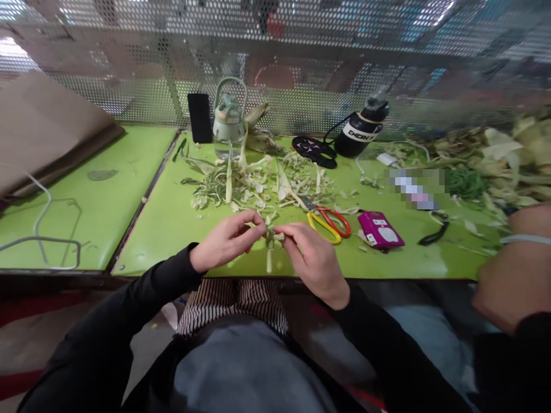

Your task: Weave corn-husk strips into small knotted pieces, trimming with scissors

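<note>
Both my hands meet over the near edge of the green table. My left hand and my right hand pinch a small woven piece of pale leaf strips between their fingertips. One strip hangs down from it toward the table edge. A heap of loose leaf strips and trimmings lies just behind my hands. Scissors with yellow and red handles rest to the right of my right hand.
A pink flat device, a black clip, a pale green water jug, a black phone and a black bottle lie on the table. Another person's arm and leaf piles are at right. Perforated metal panel behind.
</note>
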Tool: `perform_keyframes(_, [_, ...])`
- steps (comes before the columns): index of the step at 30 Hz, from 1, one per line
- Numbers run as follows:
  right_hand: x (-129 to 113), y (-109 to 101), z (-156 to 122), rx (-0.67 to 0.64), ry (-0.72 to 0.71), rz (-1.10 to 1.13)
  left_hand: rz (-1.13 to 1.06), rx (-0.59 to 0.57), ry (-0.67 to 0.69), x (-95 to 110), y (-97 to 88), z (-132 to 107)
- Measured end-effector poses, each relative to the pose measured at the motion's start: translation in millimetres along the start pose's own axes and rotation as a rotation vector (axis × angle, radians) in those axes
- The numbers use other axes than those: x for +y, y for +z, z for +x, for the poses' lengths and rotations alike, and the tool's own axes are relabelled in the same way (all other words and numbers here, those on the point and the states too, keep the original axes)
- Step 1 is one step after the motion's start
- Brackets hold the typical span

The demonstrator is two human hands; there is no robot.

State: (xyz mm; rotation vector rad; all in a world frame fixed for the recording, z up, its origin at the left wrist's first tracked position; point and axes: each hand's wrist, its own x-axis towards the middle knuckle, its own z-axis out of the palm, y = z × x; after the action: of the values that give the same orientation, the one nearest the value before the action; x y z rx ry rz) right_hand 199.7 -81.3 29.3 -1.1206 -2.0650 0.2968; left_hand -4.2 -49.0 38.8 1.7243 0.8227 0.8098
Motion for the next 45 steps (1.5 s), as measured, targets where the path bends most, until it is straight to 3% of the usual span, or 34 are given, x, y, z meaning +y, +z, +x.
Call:
perform_keyframes(2, [-1,-2,1,-0.023,-0.099,-0.117,0.138,0.099,0.163,-1,-0.2,3])
perform_keyframes(4, [-1,-3,1,-0.040,-0.162,-0.193,0.181,0.126,0.236,-2,0.1,5])
perform_keyframes(9, [-1,-6,3,-0.061,-0.258,-0.377,0.002,-0.011,0.043,-2,0.5,7])
perform_keyframes(13, [1,-7,3,-0.181,-0.334,-0.489,0.099,-0.128,0.023,-5,-5.6,8])
perform_keyframes(19, [-4,-10,-12,-0.556,-0.465,-0.290,0.384,-0.537,0.126,6,-15.1,-3])
perform_keyframes(25, [-13,-22,-15,-0.703,-0.426,-0.108,0.789,-0.546,0.299,24,-8.2,-19])
perform_keyframes(32, [-10,-23,-4,-0.577,-0.315,-0.149,0.902,-0.419,0.270,23,-10.2,-20])
perform_keyframes(37, [-14,-18,-7,-0.440,-0.419,-0.312,0.895,-0.446,0.255,19,-7.3,-23])
perform_keyframes(45, [-24,-22,-7,-0.202,-0.474,-0.247,0.739,-0.449,0.372,34,-8.8,-27])
